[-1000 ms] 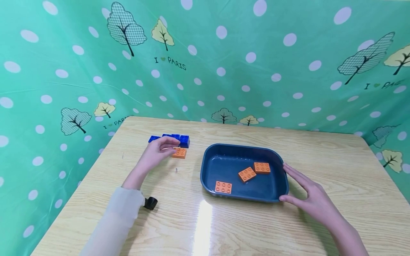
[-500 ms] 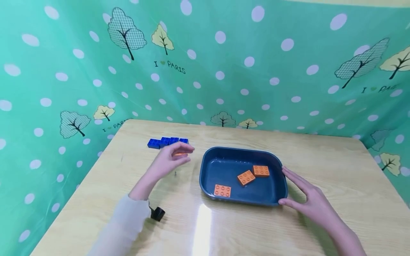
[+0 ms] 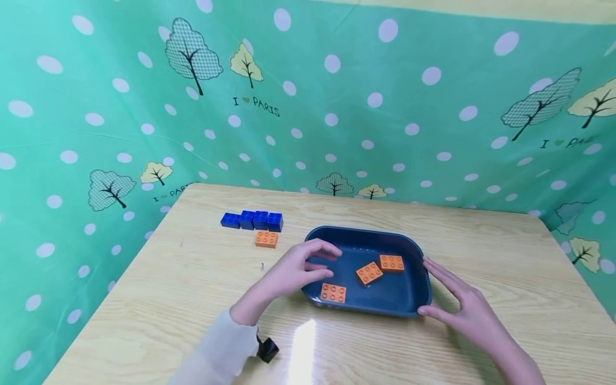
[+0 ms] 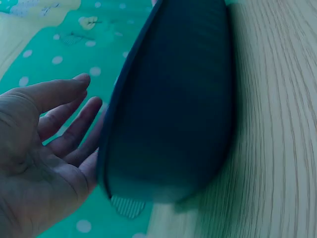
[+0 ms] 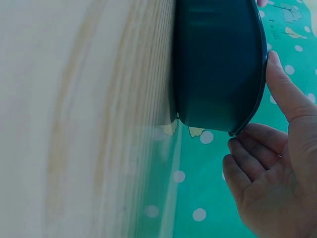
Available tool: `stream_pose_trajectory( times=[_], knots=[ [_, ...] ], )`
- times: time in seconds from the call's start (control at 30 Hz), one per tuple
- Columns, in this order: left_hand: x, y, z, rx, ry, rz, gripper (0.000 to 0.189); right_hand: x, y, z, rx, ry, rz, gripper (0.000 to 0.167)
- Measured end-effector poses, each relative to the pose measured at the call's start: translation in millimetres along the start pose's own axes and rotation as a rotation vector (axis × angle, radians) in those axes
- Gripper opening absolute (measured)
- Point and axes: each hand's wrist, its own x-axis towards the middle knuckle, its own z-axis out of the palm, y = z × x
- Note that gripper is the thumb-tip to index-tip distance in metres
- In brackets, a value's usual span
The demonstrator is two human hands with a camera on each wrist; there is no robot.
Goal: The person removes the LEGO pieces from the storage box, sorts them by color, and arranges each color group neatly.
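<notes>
My left hand [image 3: 294,271] hovers over the left end of a dark blue rectangular tray [image 3: 361,309]. In the left wrist view its fingers [image 4: 74,131] are loosely bent with nothing between them. At the tray's right end, my right hand [image 3: 470,310] touches the rim with fairly straight fingers and thumb, spread apart. Inside the tray lie three orange toy building bricks: one near the front left [image 3: 333,293], two toward the right [image 3: 369,274]. Another orange brick [image 3: 266,239] sits on the table, left of the tray.
Several blue building bricks [image 3: 260,220] stand in a row behind the orange brick on the wooden table [image 3: 159,299]. A green dotted curtain [image 3: 269,155] hangs along the back and left. A small black device [image 3: 267,350] is at my left wrist.
My left hand has moved right and nearer, from the orange brick beside the blue row to over the tray's left end. That brick stays on the table. My right hand keeps its place.
</notes>
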Motion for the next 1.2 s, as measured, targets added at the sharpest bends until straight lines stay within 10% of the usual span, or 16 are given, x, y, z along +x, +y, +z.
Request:
stream_pose_trajectory(
  times=[0.17,0.43,1.2],
  knots=[
    [8.3,1.5,12.7,0.139,-0.054,-0.029,0.037,0.1,-2,1,0.005,0.005,-0.013,0.085],
    [19.9,15.6,30.4,0.607,-0.225,-0.255,0.05,4.6,-3,1,0.0,-0.012,-0.019,0.085],
    [29.7,-0.7,42.4,0.673,-0.274,-0.225,0.03,2.1,-4,3,-0.028,-0.005,-0.024,0.086]
  ],
)
